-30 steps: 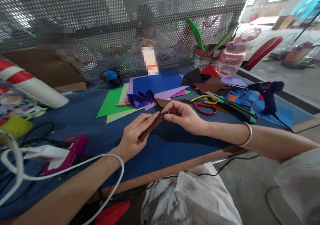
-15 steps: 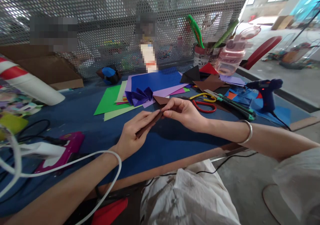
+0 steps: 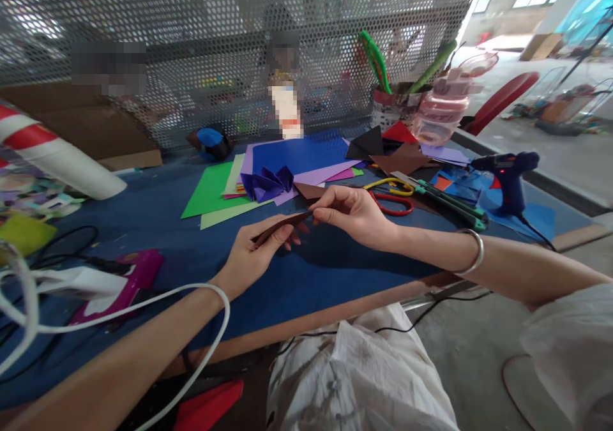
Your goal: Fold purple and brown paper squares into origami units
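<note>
A folded piece of brown paper (image 3: pixel 282 225) is held between both hands above the blue tabletop. My left hand (image 3: pixel 258 246) grips its near side, thumb across the top and fingers beneath. With thumb and forefinger, my right hand (image 3: pixel 347 217) pinches its far right tip. Just beyond lie a purple folded-paper piece (image 3: pixel 268 185) and a stack of coloured sheets (image 3: pixel 301 153). Scissors (image 3: pixel 395 202) with red and yellow handles rest beside my right hand, next to a green utility knife (image 3: pixel 450 204).
At the right stands a blue glue gun (image 3: pixel 510 179), its cord running over the edge. A pink bottle (image 3: pixel 440 112) and a tool pot (image 3: pixel 395 108) stand at the back. A magenta power strip (image 3: pixel 119 290) lies left; a white cable (image 3: pixel 191 290) crosses my left forearm.
My left hand has turned and shifted its grip, so its thumb now lies over the brown paper, which sits flatter. The right hand keeps its pinch in almost the same place.
</note>
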The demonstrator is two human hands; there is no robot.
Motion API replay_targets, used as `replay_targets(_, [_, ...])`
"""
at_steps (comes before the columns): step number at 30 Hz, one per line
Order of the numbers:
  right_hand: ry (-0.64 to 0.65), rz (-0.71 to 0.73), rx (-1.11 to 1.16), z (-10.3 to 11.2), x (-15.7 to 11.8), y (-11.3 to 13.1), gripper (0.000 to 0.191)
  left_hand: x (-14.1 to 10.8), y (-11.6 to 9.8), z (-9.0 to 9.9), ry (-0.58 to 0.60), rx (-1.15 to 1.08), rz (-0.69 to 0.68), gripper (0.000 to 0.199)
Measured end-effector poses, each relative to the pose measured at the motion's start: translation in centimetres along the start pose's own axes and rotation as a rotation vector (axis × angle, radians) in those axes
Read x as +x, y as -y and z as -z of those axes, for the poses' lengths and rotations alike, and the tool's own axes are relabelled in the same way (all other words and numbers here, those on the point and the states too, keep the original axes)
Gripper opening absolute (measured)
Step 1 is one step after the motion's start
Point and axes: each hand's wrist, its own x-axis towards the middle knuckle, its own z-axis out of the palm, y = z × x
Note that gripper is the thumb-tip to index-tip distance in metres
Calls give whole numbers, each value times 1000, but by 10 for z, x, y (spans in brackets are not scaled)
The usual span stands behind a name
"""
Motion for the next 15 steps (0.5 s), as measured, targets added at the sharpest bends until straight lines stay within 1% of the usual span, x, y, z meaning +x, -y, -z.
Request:
replay_targets(2, [-3, 0, -18, 1, -1, 1, 26, 0, 0, 1, 10, -8, 17, 30])
replay_targets(5, [11, 8, -48, 3, -1, 2, 24, 0, 3, 3, 43, -48, 78, 30])
replay_targets(10, [54, 36, -62, 6, -1, 1, 20, 2, 11, 7, 92, -255, 140, 25])
replay_targets(15, [95, 48, -79, 7, 0, 4, 26, 3, 10, 6, 94, -354, 158, 27])
